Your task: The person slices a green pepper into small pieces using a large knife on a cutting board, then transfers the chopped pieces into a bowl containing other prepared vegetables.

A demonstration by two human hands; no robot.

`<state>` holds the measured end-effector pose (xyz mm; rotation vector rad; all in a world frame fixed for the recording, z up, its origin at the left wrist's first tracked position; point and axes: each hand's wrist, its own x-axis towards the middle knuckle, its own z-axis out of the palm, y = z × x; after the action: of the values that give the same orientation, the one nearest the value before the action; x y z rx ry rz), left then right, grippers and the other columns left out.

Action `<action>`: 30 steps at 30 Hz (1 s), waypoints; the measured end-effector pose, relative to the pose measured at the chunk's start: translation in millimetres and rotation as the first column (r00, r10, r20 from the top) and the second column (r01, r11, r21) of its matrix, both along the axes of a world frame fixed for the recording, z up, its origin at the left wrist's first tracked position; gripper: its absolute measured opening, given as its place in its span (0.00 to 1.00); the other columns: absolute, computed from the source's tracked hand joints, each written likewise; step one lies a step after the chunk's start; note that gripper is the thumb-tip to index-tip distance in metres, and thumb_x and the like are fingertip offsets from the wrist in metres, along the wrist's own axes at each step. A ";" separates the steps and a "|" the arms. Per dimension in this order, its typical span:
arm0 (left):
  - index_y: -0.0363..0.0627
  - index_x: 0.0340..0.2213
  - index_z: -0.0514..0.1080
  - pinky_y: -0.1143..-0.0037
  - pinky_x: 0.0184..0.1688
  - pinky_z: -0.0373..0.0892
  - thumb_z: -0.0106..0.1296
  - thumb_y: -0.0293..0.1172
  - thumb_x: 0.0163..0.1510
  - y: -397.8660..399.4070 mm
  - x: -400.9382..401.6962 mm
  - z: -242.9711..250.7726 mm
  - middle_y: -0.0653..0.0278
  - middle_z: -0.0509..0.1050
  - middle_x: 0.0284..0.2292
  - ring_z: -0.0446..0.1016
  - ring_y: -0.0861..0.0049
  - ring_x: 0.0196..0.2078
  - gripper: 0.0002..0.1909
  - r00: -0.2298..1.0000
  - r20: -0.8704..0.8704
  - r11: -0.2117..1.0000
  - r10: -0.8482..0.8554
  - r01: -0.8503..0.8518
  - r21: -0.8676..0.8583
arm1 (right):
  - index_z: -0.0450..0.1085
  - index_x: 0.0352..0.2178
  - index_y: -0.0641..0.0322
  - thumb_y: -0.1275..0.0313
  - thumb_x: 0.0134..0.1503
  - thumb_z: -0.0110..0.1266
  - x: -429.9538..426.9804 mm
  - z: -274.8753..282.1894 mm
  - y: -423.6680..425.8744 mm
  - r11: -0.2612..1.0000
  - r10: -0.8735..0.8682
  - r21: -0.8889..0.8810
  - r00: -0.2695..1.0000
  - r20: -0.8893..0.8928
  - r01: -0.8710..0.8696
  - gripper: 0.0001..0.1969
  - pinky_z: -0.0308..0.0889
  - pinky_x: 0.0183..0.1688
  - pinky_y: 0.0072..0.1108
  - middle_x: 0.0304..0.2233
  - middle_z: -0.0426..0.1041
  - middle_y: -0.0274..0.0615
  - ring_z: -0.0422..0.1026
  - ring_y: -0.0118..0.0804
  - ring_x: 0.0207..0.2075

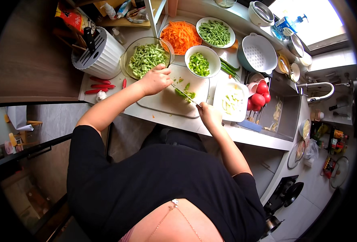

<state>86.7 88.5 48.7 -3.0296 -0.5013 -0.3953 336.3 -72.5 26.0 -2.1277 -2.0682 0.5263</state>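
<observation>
My right hand (210,116) is closed around the handle of a kitchen knife (184,96). The blade slants over a white cutting board (163,104), beside chopped green pieces (188,94). My left hand (156,79) is near the blade's far end, at the rim of a glass bowl (148,59) of cut green beans; whether its fingers hold anything is unclear. Just beyond the board stands a white bowl (201,62) of sliced green pepper. Behind are shredded carrots (180,36) and a plate of chopped green beans (214,32). A white tray (234,101) holds pale green slices.
Left are red chilies (99,86), a garlic bulb (101,96) and a white knife block (102,54). Long green peppers (229,69) lie behind the tray. Tomatoes (258,99) and a colander (255,54) are by the sink (290,112). The counter's front edge runs close to me.
</observation>
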 end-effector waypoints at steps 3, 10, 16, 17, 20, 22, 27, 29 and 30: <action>0.50 0.22 0.71 0.77 0.48 0.60 0.48 0.28 0.42 2.0 -1.5 -8.3 0.73 0.73 0.23 0.70 0.79 0.40 0.03 0.997 -0.073 0.998 0.012 -0.017 -0.066 | 0.68 0.25 0.58 0.61 0.56 0.49 -4.0 -4.6 3.9 0.998 0.010 -0.063 1.000 0.011 -0.009 0.12 0.66 0.26 0.39 0.18 0.71 0.48 0.72 0.51 0.23; 0.50 0.16 0.67 0.78 0.45 0.61 0.48 0.29 0.40 6.1 -4.0 -27.7 0.73 0.70 0.18 0.69 0.79 0.34 0.04 0.991 0.132 0.998 0.026 -0.018 -0.062 | 0.66 0.25 0.59 0.64 0.54 0.49 -3.6 -3.4 17.2 0.988 0.104 -0.119 0.994 0.022 -0.101 0.10 0.67 0.25 0.39 0.18 0.72 0.47 0.73 0.50 0.23; 0.49 0.17 0.67 0.76 0.43 0.63 0.49 0.28 0.41 2.5 5.7 -16.5 0.72 0.71 0.20 0.70 0.78 0.36 0.03 0.997 0.074 0.997 -0.006 0.012 -0.080 | 0.66 0.27 0.59 0.66 0.54 0.50 2.5 -9.9 11.4 0.989 0.056 -0.142 0.997 0.050 -0.048 0.08 0.67 0.25 0.38 0.19 0.72 0.47 0.73 0.49 0.23; 0.49 0.18 0.67 0.76 0.43 0.63 0.49 0.28 0.41 1.1 5.0 -18.1 0.72 0.71 0.20 0.70 0.78 0.36 0.02 0.994 0.108 0.997 0.005 0.003 -0.072 | 0.66 0.26 0.59 0.65 0.54 0.50 3.3 -9.6 12.7 0.989 0.068 -0.138 0.996 0.050 -0.061 0.09 0.67 0.25 0.38 0.18 0.72 0.47 0.73 0.49 0.23; 0.48 0.21 0.70 0.76 0.44 0.63 0.49 0.28 0.41 -0.2 -7.6 -21.2 0.71 0.72 0.22 0.70 0.76 0.37 0.02 0.993 0.112 0.996 0.030 -0.021 -0.082 | 0.67 0.27 0.61 0.73 0.53 0.46 -4.2 -5.5 19.3 0.981 0.149 -0.128 0.988 0.038 -0.143 0.04 0.68 0.26 0.38 0.20 0.73 0.47 0.74 0.48 0.24; 0.47 0.25 0.72 0.76 0.44 0.63 0.50 0.27 0.41 1.2 -11.7 -23.6 0.70 0.74 0.24 0.71 0.75 0.38 0.05 0.996 0.078 0.994 0.050 -0.042 -0.100 | 0.68 0.28 0.60 0.76 0.52 0.43 -3.6 6.2 22.0 0.974 0.174 -0.160 0.983 0.057 -0.163 0.05 0.69 0.27 0.37 0.21 0.73 0.47 0.75 0.48 0.26; 0.49 0.22 0.71 0.76 0.45 0.63 0.49 0.28 0.41 -8.6 3.7 -19.2 0.72 0.72 0.23 0.70 0.77 0.38 0.03 0.999 0.034 1.000 -0.012 0.013 -0.026 | 0.68 0.29 0.61 0.72 0.53 0.45 0.9 -17.1 -2.9 0.989 0.103 -0.117 0.993 0.066 -0.095 0.06 0.69 0.26 0.38 0.20 0.73 0.49 0.75 0.49 0.24; 0.49 0.21 0.69 0.77 0.45 0.63 0.48 0.28 0.41 -6.3 8.8 -13.5 0.72 0.71 0.22 0.70 0.77 0.37 0.01 1.000 0.029 0.999 0.007 -0.006 -0.036 | 0.67 0.29 0.61 0.71 0.53 0.46 2.1 -17.4 0.3 0.988 0.082 -0.140 0.995 0.062 -0.072 0.06 0.69 0.25 0.38 0.20 0.73 0.49 0.75 0.49 0.24; 0.49 0.20 0.68 0.77 0.45 0.63 0.48 0.28 0.42 -1.9 8.9 -11.2 0.72 0.71 0.21 0.70 0.78 0.37 0.01 1.000 0.024 0.998 0.017 -0.016 -0.057 | 0.67 0.29 0.61 0.70 0.53 0.46 -0.5 -14.9 2.6 0.986 0.053 -0.162 0.997 0.058 -0.043 0.07 0.69 0.25 0.38 0.20 0.73 0.49 0.74 0.50 0.24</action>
<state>95.6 86.7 37.5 -3.0761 -0.5482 -0.4252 335.8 -69.9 11.1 -2.2120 -2.1844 0.6633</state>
